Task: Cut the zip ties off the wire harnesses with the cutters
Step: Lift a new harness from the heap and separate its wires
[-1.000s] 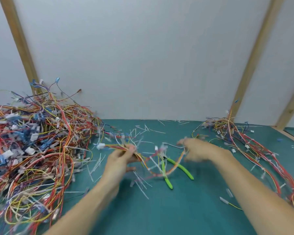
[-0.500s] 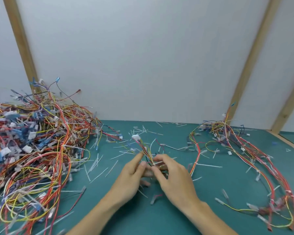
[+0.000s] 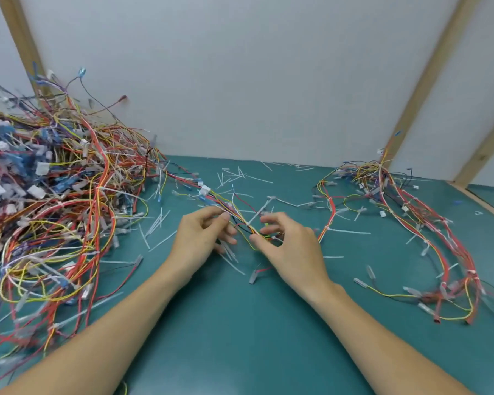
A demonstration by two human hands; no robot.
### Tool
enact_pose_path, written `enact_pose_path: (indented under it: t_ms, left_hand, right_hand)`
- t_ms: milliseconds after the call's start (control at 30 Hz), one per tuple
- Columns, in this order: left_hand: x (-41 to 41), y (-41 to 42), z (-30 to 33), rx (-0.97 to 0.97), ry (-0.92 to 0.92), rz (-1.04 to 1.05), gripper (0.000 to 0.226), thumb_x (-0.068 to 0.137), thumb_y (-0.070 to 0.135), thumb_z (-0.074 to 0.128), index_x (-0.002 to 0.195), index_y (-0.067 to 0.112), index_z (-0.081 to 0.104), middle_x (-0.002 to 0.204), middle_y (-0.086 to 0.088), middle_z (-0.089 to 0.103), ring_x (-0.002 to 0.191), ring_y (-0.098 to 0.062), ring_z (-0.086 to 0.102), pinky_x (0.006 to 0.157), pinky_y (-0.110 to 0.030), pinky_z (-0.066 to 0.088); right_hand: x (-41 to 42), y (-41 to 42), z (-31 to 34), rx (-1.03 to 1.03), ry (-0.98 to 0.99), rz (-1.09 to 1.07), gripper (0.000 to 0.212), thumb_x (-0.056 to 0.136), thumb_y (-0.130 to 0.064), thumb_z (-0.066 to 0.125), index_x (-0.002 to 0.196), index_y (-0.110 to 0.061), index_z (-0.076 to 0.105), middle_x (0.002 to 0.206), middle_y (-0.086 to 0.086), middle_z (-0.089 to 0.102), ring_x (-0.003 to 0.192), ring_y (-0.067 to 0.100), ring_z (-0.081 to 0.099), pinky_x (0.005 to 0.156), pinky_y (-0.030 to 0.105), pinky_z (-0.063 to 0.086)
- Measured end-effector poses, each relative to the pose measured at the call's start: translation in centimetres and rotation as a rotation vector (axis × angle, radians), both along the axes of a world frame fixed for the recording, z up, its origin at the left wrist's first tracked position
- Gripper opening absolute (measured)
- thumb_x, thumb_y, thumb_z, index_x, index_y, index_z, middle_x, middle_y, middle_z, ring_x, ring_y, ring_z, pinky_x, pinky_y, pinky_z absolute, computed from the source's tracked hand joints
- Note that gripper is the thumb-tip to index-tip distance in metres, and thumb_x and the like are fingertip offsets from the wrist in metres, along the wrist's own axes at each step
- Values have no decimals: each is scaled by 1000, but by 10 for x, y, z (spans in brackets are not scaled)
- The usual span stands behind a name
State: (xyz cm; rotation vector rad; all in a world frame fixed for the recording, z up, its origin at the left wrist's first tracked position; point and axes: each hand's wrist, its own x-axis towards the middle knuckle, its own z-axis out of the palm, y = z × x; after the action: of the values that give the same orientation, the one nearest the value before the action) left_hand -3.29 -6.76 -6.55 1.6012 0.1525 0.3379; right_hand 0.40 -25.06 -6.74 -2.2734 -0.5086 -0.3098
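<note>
My left hand [image 3: 201, 238] and my right hand [image 3: 293, 248] meet at the middle of the teal mat. Between them they hold one thin wire harness [image 3: 234, 213]. The left thumb and forefinger pinch it higher up, and the right fingertips pinch it lower down. It runs up and left to a white connector [image 3: 204, 191]. A white zip tie [image 3: 258, 213] sticks up from the bundle between the two hands. Of the cutters, only a speck of green handle [image 3: 265, 223] shows under my right fingers.
A big tangled pile of harnesses [image 3: 54, 209] fills the left side, up against a wooden post. A smaller, looser group of harnesses [image 3: 411, 223] lies at the right. Several cut zip-tie pieces [image 3: 231, 175] litter the teal mat [image 3: 240, 323]. The white wall stands close behind.
My right hand came back from the right-hand harnesses and joined the left on the harness. The green cutters, in plain sight a second ago, are now covered by my hands.
</note>
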Motion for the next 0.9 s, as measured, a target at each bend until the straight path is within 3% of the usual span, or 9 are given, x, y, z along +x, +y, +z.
enact_pose_path:
  t_ms: [67, 133, 267, 433, 600, 733, 900]
  left_hand:
    - [-1, 1, -2, 39, -4, 0, 16, 101, 13, 59, 88, 15, 67, 64, -1, 68, 55, -17, 67, 51, -27, 50]
    - [-1, 1, -3, 92, -17, 6, 20, 100, 16, 61, 83, 19, 69, 63, 0, 68, 54, -15, 66, 45, -23, 46]
    - [0, 0, -6, 155, -32, 30, 26, 98, 21, 64, 74, 27, 72, 65, -1, 69, 54, -15, 65, 41, -20, 41]
    - [1, -1, -8, 212, -82, 19, 20, 97, 18, 65, 78, 18, 71, 64, -1, 67, 52, -16, 63, 43, -17, 40]
    - [1, -2, -8, 249, -96, 33, 21, 96, 18, 67, 76, 21, 71, 63, 2, 69, 50, -10, 57, 50, -16, 43]
    - [-2, -5, -6, 285, -115, 14, 20, 96, 20, 67, 76, 24, 71, 59, 2, 66, 45, -3, 46, 48, -19, 38]
    - [-3, -7, -7, 295, -115, -13, 11, 95, 19, 68, 85, 19, 73, 58, -4, 64, 46, -1, 48, 49, -14, 38]
  right_hand:
    - [-2, 0, 0, -32, -14, 29, 18, 86, -42, 79, 97, -28, 77, 90, -18, 77, 89, 8, 69, 85, 36, 55]
    - [-3, 1, -1, -20, -25, 50, 13, 88, -41, 77, 91, -28, 78, 87, -19, 76, 85, 7, 68, 81, 35, 54]
    - [-1, 2, -3, 27, -32, 72, 12, 92, -36, 74, 88, -26, 77, 84, -17, 75, 81, 2, 68, 80, 35, 54]
    - [-2, 5, -3, 43, -23, 75, 21, 96, -36, 67, 82, -22, 67, 73, -10, 69, 74, 13, 64, 74, 41, 53]
    - [-2, 4, -3, 84, 19, 129, 21, 102, -29, 60, 84, -18, 61, 67, -3, 64, 72, 19, 64, 74, 46, 52]
    - [-1, 4, -5, 113, 26, 142, 21, 103, -28, 57, 85, -17, 59, 67, -2, 64, 74, 23, 68, 75, 46, 52]
    - [3, 2, -9, 159, 7, 148, 22, 103, -28, 58, 83, -18, 57, 63, -5, 59, 64, 18, 58, 66, 42, 49]
